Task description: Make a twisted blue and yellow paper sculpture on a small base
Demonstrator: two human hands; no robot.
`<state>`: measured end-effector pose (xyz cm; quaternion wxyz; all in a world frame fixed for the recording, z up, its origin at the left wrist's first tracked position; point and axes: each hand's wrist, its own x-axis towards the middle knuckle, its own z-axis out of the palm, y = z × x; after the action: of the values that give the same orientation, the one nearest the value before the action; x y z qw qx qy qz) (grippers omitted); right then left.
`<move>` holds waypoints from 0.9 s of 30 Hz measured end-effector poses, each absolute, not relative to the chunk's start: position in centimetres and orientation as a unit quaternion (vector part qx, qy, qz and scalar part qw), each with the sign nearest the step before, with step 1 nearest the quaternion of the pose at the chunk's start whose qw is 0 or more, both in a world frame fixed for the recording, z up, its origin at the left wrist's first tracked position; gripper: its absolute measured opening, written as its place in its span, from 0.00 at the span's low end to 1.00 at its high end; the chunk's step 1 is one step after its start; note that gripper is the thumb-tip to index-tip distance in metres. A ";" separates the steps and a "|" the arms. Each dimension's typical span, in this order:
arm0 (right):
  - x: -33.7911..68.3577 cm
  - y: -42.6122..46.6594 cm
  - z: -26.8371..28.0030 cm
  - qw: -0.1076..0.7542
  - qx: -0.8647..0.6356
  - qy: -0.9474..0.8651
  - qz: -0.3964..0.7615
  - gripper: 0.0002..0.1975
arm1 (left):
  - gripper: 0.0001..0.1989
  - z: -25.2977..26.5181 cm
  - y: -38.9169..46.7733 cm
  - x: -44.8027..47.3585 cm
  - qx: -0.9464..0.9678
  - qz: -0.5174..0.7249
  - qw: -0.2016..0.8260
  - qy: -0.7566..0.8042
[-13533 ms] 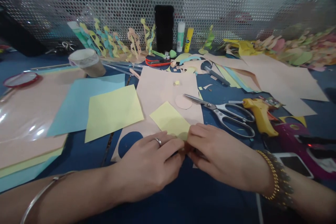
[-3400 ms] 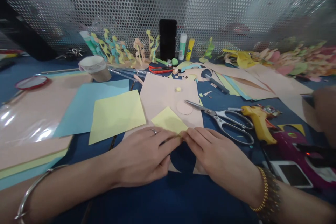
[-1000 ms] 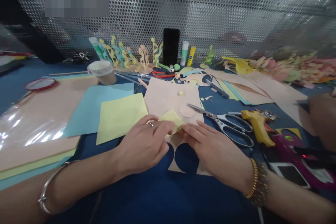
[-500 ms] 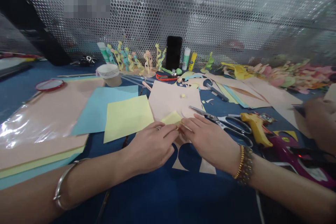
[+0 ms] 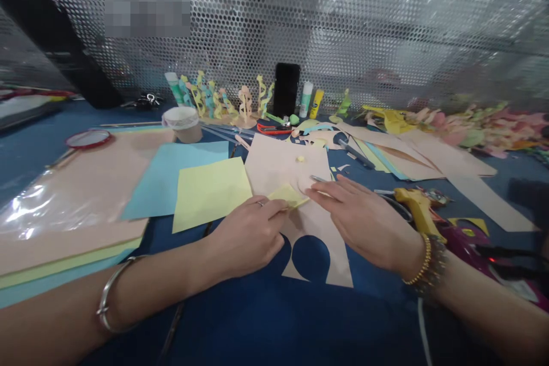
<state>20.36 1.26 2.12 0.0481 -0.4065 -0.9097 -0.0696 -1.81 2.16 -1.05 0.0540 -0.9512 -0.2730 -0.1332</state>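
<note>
My left hand (image 5: 251, 234) is closed, with a small yellow piece of paper (image 5: 288, 197) pinched at its fingertips. That piece is partly covered by my fingers and lies over a pale pink paper (image 5: 281, 163) with round cut-outs along its near edge. My right hand (image 5: 364, 220) is apart from the yellow piece, its fingers stretched out and nothing visible in them. It hovers over the scissors (image 5: 318, 179), hiding most of them; only the blade tip and part of a handle show. A full yellow sheet (image 5: 212, 191) lies left of the pink paper.
A blue sheet (image 5: 180, 174) and plastic-wrapped paper (image 5: 107, 183) lie left. A paper cup (image 5: 187, 126), glue sticks (image 5: 306, 100), a phone (image 5: 286, 88) and curled paper stems (image 5: 210, 100) stand behind. A yellow-handled glue gun (image 5: 414, 206) and a purple device (image 5: 458, 251) lie right.
My right hand has let go of the small yellow paper and moved right over the scissors. My left hand still holds the paper. Another person's hand at the far right has left view.
</note>
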 end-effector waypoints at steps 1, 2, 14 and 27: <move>20.3 1.2 1.9 0.046 -0.399 -0.914 -0.062 0.22 | 0.15 -1.0 2.2 -1.8 -0.951 -0.135 0.049 -0.273; 20.2 1.1 1.6 0.044 -0.389 -0.918 -0.057 0.21 | 0.16 -1.0 2.2 -1.8 -0.951 -0.137 0.045 -0.272; 18.4 1.8 0.3 0.021 -0.337 -0.939 -0.068 0.17 | 0.15 -1.1 2.7 -2.1 -0.946 -0.113 0.057 -0.298; 19.4 2.1 2.4 0.098 -0.403 -0.909 -0.044 0.22 | 0.13 -1.1 3.2 -1.8 -0.924 -0.121 0.014 -0.362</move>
<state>19.43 2.14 2.36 0.0979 -0.4027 -0.9090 -0.0436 -1.81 3.17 -1.10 0.0139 -0.9242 -0.3620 -0.1206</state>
